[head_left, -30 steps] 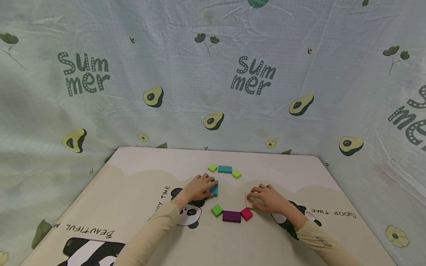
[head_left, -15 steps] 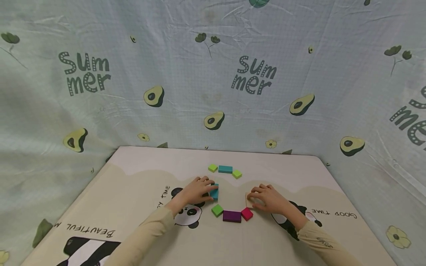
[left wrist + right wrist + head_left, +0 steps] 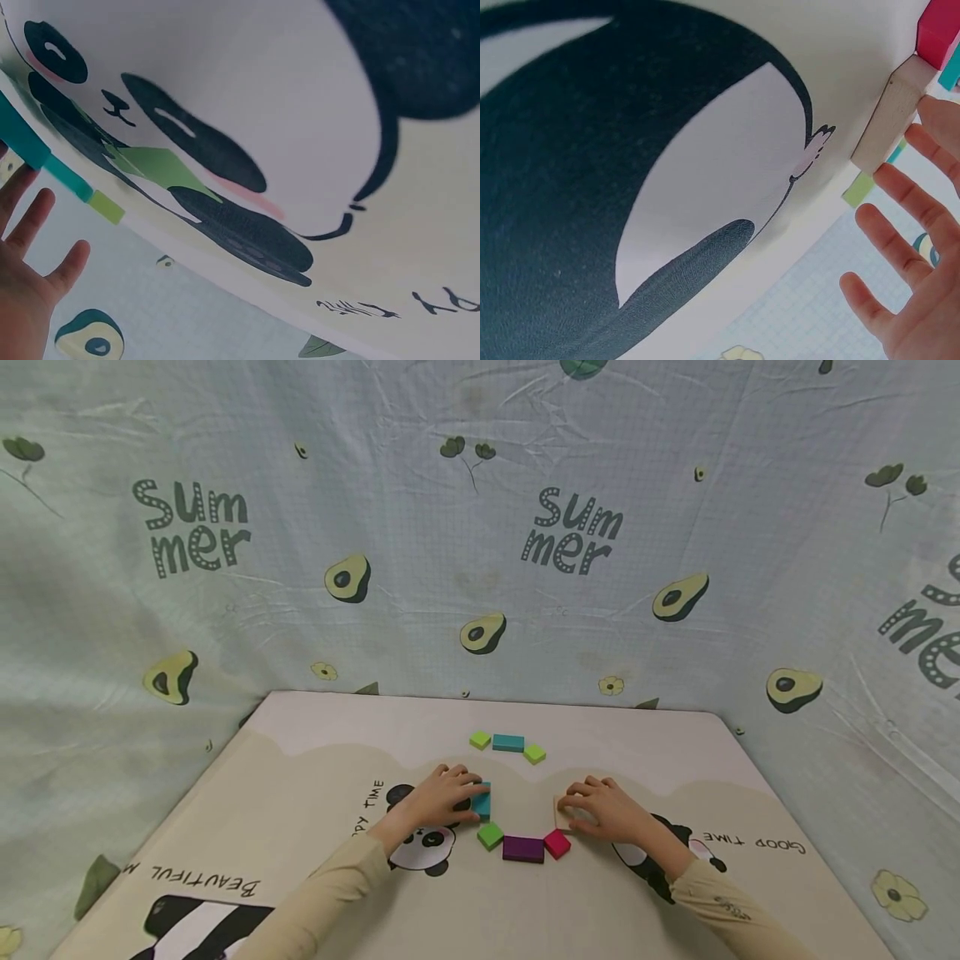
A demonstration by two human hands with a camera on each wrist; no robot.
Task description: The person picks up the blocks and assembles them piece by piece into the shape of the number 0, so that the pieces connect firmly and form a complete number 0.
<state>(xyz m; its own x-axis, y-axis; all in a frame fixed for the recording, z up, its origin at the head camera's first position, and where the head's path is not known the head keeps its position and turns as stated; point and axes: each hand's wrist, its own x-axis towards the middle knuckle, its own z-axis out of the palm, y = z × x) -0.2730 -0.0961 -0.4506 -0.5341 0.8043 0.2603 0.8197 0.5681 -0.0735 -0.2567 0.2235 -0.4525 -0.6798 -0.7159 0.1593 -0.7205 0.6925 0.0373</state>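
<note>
Teal block (image 3: 483, 804) has slid nearer, partly hidden by left hand (image 3: 441, 799).

The right hand (image 3: 600, 808) partly hides the pale wooden block (image 3: 894, 114).

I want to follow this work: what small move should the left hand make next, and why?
Probably the left hand should release its blue block: that lies close to the green block, much as the wooden block lies beside the red block.
</note>
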